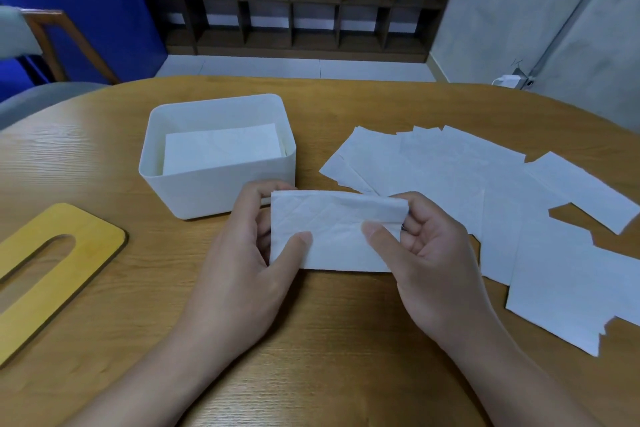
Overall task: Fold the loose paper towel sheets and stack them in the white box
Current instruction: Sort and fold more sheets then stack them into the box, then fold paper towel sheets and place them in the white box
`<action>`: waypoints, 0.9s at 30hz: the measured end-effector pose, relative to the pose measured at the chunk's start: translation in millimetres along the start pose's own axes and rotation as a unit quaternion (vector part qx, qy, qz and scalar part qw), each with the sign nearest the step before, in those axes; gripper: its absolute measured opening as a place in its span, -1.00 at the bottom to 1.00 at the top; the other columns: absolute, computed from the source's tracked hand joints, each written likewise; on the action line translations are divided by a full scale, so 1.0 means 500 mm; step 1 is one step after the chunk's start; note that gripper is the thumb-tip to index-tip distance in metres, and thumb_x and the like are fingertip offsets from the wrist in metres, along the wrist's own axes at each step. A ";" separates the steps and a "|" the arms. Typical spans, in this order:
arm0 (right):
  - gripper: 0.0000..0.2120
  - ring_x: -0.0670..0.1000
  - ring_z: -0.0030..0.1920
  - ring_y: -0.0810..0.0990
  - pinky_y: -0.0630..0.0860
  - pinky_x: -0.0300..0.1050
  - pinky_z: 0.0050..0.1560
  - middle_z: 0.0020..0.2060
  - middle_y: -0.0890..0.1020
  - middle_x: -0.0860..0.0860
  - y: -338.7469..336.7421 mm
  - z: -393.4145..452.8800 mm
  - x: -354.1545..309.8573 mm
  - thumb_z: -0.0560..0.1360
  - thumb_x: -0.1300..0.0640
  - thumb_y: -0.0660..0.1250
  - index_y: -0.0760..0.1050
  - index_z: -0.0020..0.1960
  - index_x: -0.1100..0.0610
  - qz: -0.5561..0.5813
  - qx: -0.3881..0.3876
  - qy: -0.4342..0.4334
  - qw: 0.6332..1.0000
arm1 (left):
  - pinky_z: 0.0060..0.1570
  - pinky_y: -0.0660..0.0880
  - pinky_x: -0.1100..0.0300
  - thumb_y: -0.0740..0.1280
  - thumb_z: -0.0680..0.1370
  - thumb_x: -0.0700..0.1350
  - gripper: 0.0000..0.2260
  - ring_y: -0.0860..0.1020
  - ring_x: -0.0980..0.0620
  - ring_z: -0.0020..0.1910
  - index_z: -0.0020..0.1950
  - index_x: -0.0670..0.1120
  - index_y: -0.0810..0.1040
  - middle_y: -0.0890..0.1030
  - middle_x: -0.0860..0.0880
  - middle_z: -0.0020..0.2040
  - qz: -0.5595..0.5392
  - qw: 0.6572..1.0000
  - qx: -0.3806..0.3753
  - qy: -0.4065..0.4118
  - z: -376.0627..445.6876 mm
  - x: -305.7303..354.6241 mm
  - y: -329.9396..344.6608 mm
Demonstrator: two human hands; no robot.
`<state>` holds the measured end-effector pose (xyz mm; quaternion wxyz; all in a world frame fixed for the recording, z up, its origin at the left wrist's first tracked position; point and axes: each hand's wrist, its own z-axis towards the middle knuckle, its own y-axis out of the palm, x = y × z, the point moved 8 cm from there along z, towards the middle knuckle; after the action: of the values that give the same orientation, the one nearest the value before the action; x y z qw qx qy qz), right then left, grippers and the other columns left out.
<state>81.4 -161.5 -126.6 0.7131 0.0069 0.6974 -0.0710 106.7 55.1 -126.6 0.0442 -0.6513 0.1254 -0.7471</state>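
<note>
A folded paper towel sheet is held just above the table in front of me. My left hand pinches its left edge, thumb on top and fingers behind. My right hand pinches its right edge the same way. The white box stands just behind and to the left of the sheet, with a stack of folded sheets lying inside. Several loose flat sheets are spread over the table to the right, overlapping one another.
A yellow wooden lid with an oval slot lies at the left on the wooden table. A chair stands beyond the table's far left, and a dark shelf unit lines the back wall.
</note>
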 end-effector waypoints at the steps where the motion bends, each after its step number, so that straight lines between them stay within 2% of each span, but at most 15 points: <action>1: -0.81 -0.06 0.12 0.80 0.73 -0.15 0.06 0.10 0.81 -0.10 0.002 0.000 0.000 0.66 0.23 0.45 0.60 0.25 0.09 0.012 -0.003 0.004 1.000 | -0.23 0.55 0.16 0.44 0.67 -0.25 -0.60 0.73 0.08 -0.12 0.34 0.17 0.44 0.79 0.08 0.01 0.000 1.000 0.003 0.001 -0.001 0.002 -0.002; 4: -0.61 0.00 0.11 0.81 0.75 -0.07 -0.01 0.14 0.79 -0.07 0.000 0.001 0.001 0.63 0.25 0.49 0.48 0.37 -0.01 0.020 0.010 0.010 1.000 | -0.26 0.53 0.26 0.45 0.66 -0.23 -0.55 0.73 0.08 -0.16 0.40 0.19 0.39 0.80 0.08 0.00 0.010 1.000 0.013 0.003 -0.003 0.009 -0.010; 6: -0.56 0.06 -0.03 0.81 0.72 -0.06 -0.16 0.10 0.79 -0.03 -0.008 0.000 0.001 0.62 0.27 0.50 0.42 0.36 -0.05 0.002 0.035 0.001 0.999 | -0.22 0.57 0.18 0.48 0.65 -0.21 -0.48 0.75 0.02 -0.14 0.44 0.23 0.34 0.79 0.08 0.03 0.013 1.000 0.018 0.011 -0.005 0.014 -0.015; 8: -0.58 0.10 -0.17 0.78 0.68 -0.03 -0.24 0.12 0.77 -0.02 -0.015 -0.005 -0.002 0.62 0.25 0.51 0.38 0.29 -0.06 -0.022 0.059 -0.011 0.998 | -0.19 0.60 0.04 0.52 0.62 -0.17 -0.43 0.72 -0.08 -0.19 0.44 0.27 0.32 0.76 0.07 0.04 0.027 0.999 0.028 0.031 -0.009 0.030 -0.023; 9: -0.58 0.11 -0.19 0.77 0.67 -0.03 -0.24 0.14 0.76 -0.03 -0.016 -0.009 -0.007 0.61 0.24 0.52 0.36 0.26 -0.06 -0.029 0.070 -0.016 0.997 | -0.20 0.59 0.07 0.53 0.61 -0.16 -0.45 0.68 -0.09 -0.24 0.41 0.28 0.34 0.73 0.10 0.05 0.043 0.997 0.037 0.046 -0.011 0.042 -0.029; 11: -0.58 0.12 -0.13 0.80 0.68 -0.06 -0.26 0.17 0.73 -0.03 -0.018 -0.018 -0.023 0.61 0.24 0.53 0.34 0.22 -0.06 -0.026 0.096 -0.028 0.995 | -0.28 0.49 0.25 0.53 0.60 -0.12 -0.55 0.59 -0.04 -0.29 0.30 0.26 0.40 0.67 0.17 0.05 0.084 0.992 0.055 0.077 -0.014 0.069 -0.041; 13: -0.62 0.10 -0.12 0.80 0.71 -0.03 -0.27 0.12 0.69 -0.03 -0.014 -0.022 -0.051 0.61 0.26 0.52 0.37 0.20 -0.02 -0.018 0.112 -0.059 0.992 | -0.30 0.40 0.35 0.52 0.61 -0.11 -0.67 0.56 -0.01 -0.26 0.18 0.21 0.47 0.63 0.14 -0.07 0.114 0.985 0.073 0.103 -0.009 0.093 -0.055; 14: -0.67 0.10 -0.17 0.77 0.72 0.03 -0.27 0.06 0.65 -0.06 -0.009 -0.021 -0.066 0.62 0.25 0.51 0.41 0.18 0.00 -0.022 0.118 -0.077 0.990 | -0.30 0.38 0.38 0.52 0.61 -0.13 -0.72 0.55 0.02 -0.24 0.12 0.18 0.50 0.60 0.12 -0.15 0.126 0.982 0.083 0.117 -0.004 0.103 -0.064; 15: -0.72 0.17 -0.24 0.70 0.74 0.12 -0.26 0.00 0.61 -0.08 -0.004 -0.018 -0.083 0.62 0.24 0.51 0.45 0.17 0.02 -0.035 0.124 -0.093 0.987 | -0.29 0.35 0.42 0.52 0.61 -0.15 -0.75 0.54 0.05 -0.23 0.07 0.16 0.53 0.57 0.14 -0.19 0.136 0.977 0.095 0.130 0.002 0.113 -0.074; 17: -0.82 0.35 -0.30 0.55 0.69 0.25 -0.29 -0.06 0.56 -0.01 0.009 -0.006 -0.116 0.64 0.20 0.50 0.52 0.12 0.03 -0.075 0.128 -0.119 0.982 | -0.26 0.36 0.44 0.52 0.62 -0.18 -0.79 0.55 0.10 -0.18 0.04 0.11 0.56 0.55 0.21 -0.18 0.142 0.971 0.120 0.150 0.013 0.131 -0.097; 19: -0.86 0.34 -0.34 0.46 0.48 0.18 -0.36 -0.11 0.57 0.08 0.029 0.013 -0.151 0.66 0.18 0.49 0.56 0.09 -0.01 -0.102 0.118 -0.142 0.977 | -0.16 0.38 0.43 0.50 0.63 -0.18 -0.83 0.56 0.16 -0.09 0.06 0.06 0.58 0.56 0.27 -0.11 0.145 0.964 0.144 0.169 0.023 0.146 -0.123; 21: -0.86 0.23 -0.35 0.42 0.35 0.01 -0.36 -0.10 0.61 -0.01 0.055 0.037 -0.188 0.66 0.18 0.48 0.59 0.08 -0.04 -0.112 0.097 -0.168 0.975 | -0.06 0.39 0.41 0.48 0.65 -0.19 -0.85 0.55 0.19 0.01 0.09 0.03 0.58 0.58 0.25 -0.02 0.155 0.955 0.167 0.191 0.029 0.155 -0.151; 24: -0.85 0.18 -0.31 0.46 0.38 -0.13 -0.32 -0.09 0.63 -0.10 0.100 0.088 -0.225 0.66 0.18 0.48 0.60 0.10 -0.06 -0.148 0.071 -0.195 0.967 | 0.04 0.37 0.35 0.45 0.68 -0.14 -0.86 0.54 0.10 0.10 0.14 0.07 0.55 0.57 0.24 0.05 0.153 0.952 0.198 0.178 0.049 0.141 -0.200; 27: -0.84 0.05 -0.20 0.60 0.54 -0.17 -0.22 -0.08 0.65 -0.13 0.151 0.150 -0.238 0.64 0.19 0.50 0.62 0.11 -0.05 -0.197 0.045 -0.210 0.956 | 0.17 0.35 0.15 0.40 0.71 -0.10 -0.87 0.46 0.08 0.16 0.16 0.13 0.54 0.56 0.28 0.09 0.159 0.949 0.231 0.140 0.072 0.112 -0.243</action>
<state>162.4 -84.1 -12.7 0.8145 -0.1136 0.5151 -0.2417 145.6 154.7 -38.5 0.2943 -0.4837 0.0561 -0.8224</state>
